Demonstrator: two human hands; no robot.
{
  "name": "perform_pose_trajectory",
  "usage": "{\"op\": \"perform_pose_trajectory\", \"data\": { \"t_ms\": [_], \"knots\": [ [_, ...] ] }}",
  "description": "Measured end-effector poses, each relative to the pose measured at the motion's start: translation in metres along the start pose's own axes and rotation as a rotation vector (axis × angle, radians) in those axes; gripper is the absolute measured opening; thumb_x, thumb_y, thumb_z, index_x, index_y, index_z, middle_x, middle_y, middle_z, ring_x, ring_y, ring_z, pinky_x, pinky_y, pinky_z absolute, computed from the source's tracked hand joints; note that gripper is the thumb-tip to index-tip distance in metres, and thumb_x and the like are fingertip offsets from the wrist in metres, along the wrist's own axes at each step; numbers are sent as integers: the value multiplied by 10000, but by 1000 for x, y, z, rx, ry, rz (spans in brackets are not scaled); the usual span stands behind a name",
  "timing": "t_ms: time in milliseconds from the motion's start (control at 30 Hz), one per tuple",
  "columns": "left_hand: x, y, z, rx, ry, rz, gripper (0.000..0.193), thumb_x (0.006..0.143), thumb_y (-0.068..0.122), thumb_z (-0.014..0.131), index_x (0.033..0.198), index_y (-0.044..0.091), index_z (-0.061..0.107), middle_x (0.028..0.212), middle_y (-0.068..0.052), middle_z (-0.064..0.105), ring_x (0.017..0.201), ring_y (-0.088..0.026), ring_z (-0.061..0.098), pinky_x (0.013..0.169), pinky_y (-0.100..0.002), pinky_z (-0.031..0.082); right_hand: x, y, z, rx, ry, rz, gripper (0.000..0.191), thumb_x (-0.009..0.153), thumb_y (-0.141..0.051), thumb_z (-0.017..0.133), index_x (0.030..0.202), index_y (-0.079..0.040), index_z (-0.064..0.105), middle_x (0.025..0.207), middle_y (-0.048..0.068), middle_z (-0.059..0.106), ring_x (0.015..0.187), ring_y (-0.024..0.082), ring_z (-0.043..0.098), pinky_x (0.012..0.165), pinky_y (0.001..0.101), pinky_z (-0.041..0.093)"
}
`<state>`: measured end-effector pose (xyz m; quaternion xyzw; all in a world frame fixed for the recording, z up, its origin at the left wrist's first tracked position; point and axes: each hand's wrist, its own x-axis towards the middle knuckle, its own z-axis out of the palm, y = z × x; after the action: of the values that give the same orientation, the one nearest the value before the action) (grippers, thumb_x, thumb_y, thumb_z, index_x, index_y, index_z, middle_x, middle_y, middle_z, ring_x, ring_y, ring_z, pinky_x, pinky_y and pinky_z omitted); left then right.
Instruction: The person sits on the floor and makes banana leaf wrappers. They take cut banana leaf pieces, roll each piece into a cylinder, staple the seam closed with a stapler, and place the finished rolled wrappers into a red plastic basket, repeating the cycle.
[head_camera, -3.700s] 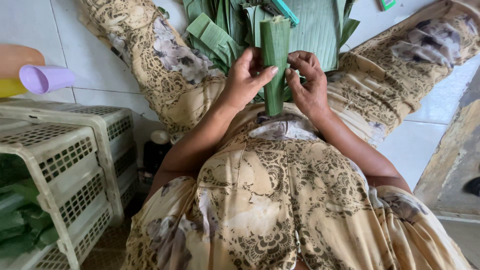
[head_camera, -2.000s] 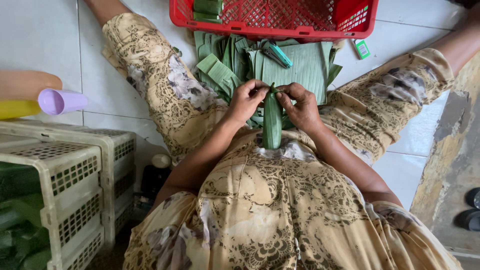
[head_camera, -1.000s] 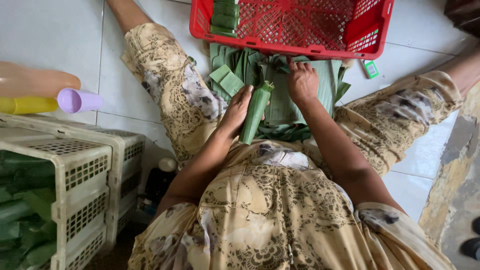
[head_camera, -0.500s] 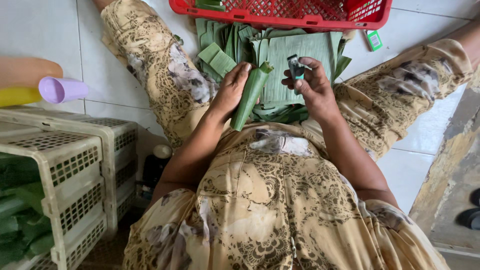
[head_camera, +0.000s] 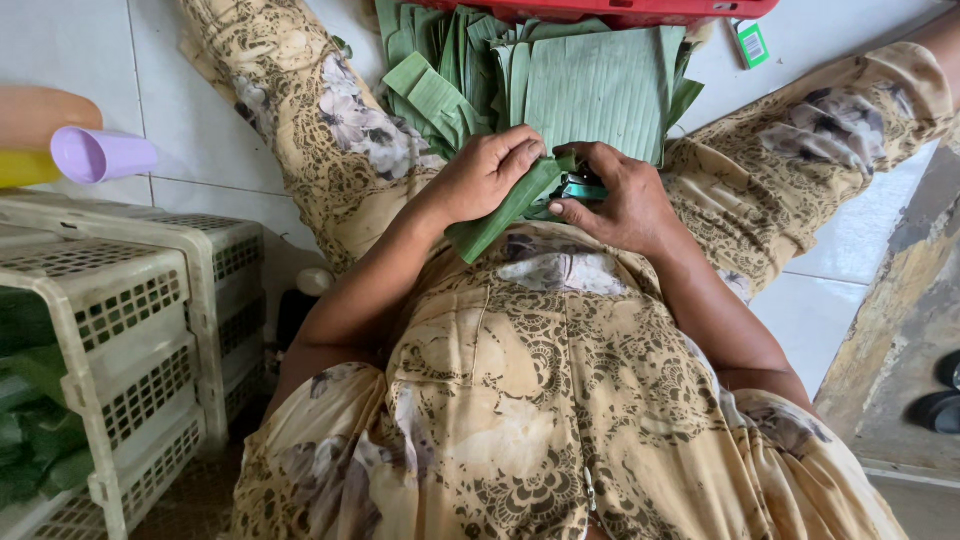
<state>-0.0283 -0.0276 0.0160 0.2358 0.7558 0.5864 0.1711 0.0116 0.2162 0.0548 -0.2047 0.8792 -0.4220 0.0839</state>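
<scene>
One view only, worn on the person's head, looks steeply down along the patterned dress toward the stack of cut banana leaves (head_camera: 600, 85) lying on the tiled floor between the spread legs. It sits close, so the lap fills the lower frame below that stack. Cream crates (head_camera: 120, 330) edge the left of the stack, and a red basket (head_camera: 640, 8) is cut off just beyond it.
</scene>
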Motion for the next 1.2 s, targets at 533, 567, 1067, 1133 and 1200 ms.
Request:
{"op": "perform_pose_trajectory", "data": {
  "t_ms": [533,567,1067,1133,1200],
  "knots": [
    [-1,17,3,202,-15,77,171,1088,180,577,1102,20,637,906,-156,728,772,-276,737,661,-400,552,-2,-24,-14,-502,24,-163,632,827,-472,842,1254,-50,644,1097,95,671,743,280,695,590,396,557],
    [-1,19,3,189,-22,76,172,1090,179,578,1100,18,637,897,-155,726,771,-281,736,661,-401,549,-1,-25,-15,-488,-8,-145,633,802,-460,851,1241,-50,650,1069,94,679,734,289,693,589,405,559],
    [-14,2,16,110,-70,90,188,1089,185,576,1063,3,615,885,-179,680,797,-320,691,699,-413,526,-17,35,34,-462,17,-281,457,928,-419,801,1149,-58,631,900,93,706,703,258,699,562,387,541],
    [-18,-11,23,103,-65,90,192,1086,194,578,1063,8,620,879,-178,681,805,-328,693,702,-411,523,-18,40,48,-478,-87,-181,484,938,-436,796,1167,-41,637,840,111,704,638,264,685,528,402,547],
    [-25,-28,29,99,-92,-95,213,1072,216,575,1079,11,634,820,-186,666,717,-295,671,674,-396,513,-20,41,54,-440,-113,-134,495,924,-422,778,1197,-35,636,856,136,714,633,284,683,546,416,562]
  ]
}}
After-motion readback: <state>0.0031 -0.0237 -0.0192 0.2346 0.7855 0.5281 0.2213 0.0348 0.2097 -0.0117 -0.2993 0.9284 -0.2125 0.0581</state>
